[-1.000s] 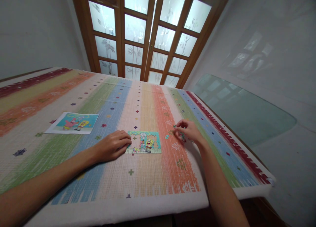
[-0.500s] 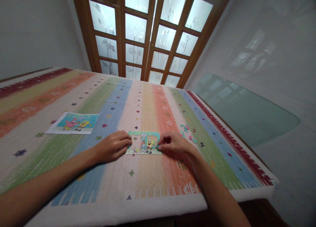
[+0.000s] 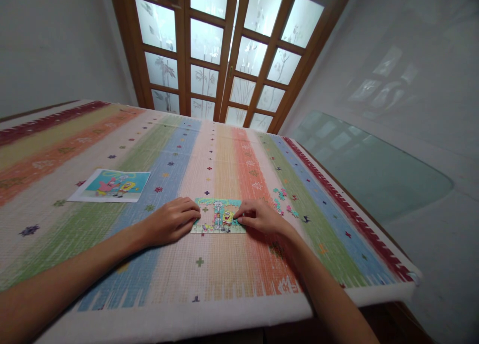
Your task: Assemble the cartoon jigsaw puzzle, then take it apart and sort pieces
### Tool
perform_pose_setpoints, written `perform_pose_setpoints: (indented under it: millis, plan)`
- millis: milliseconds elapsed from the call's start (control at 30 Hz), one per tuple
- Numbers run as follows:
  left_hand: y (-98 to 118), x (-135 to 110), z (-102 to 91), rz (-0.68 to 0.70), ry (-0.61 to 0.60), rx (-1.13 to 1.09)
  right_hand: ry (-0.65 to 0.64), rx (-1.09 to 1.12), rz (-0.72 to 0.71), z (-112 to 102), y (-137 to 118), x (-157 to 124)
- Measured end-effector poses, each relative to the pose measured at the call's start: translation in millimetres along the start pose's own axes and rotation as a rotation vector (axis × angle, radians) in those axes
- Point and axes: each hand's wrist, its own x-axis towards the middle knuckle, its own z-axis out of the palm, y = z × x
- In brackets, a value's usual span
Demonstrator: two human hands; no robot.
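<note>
One picture sheet (image 3: pixel 116 186) lies leftmost. Our left hand (image 3: pixel 175 220), fingers close together, touches the left edge of the puzzle (image 3: pixel 218 216); its grip we cannot tell. At the right side, our right hand (image 3: pixel 236 218) seems to pinch a small piece (image 3: pixel 235 219); we should align it before pressing. Loose pieces (image 3: pixel 283 193) lie farther right.

Wooden doors (image 3: pixel 183 59) stand at the far end, their bright frosted panes (image 3: pixel 206 41) patterned with plants; a slit (image 3: pixel 235 19) of light shows between the leaves. Pale, dim walls (image 3: pixel 56 49) rise on both sides. The right one bears pane-shaped reflections (image 3: pixel 374 79) and a greenish panel (image 3: pixel 374 164) with a rounded corner. A striped cloth (image 3: pixel 190 164) covers the wood-edged table (image 3: pixel 35 111).
</note>
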Motion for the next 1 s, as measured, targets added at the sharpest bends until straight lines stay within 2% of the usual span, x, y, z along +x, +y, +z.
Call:
perform_pose_setpoints:
  millis: [233, 533, 633, 733, 800, 867, 933, 1000]
  plan:
    - [0.3, 1.8, 0.1, -0.004, -0.003, -0.004, 0.084, -0.08, -0.011, 2.2, -6.2, 1.0]
    - [0.9, 3.4, -1.2, 0.002, 0.002, -0.008, 0.127, -0.016, 0.102, 7.0, -7.6, 2.4]
    - [0.7, 3.1, -1.8, -0.001, 0.005, -0.012, 0.12, 0.029, 0.078, 8.6, -7.0, 2.7]
    - [0.3, 2.1, -2.2, 0.001, 0.01, -0.021, 0.146, 0.087, 0.024, -0.4, -2.2, 2.8]
    - [0.0, 1.7, -2.3, 0.004, 0.009, -0.031, 0.235, 0.127, 0.03, -14.8, 5.4, 0.8]
    - [-0.1, 1.9, -2.3, 0.005, 0.012, -0.037, 0.395, 0.102, 0.077, -33.8, 17.2, -4.5]
    - [-0.1, 2.5, -2.2, 0.006, 0.019, -0.036, 0.59, 0.017, 0.176, -53.2, 32.2, -13.6]
    - [-0.3, 3.1, -2.0, 0.008, 0.025, -0.035, 0.694, -0.101, 0.326, -69.1, 47.5, -25.4]
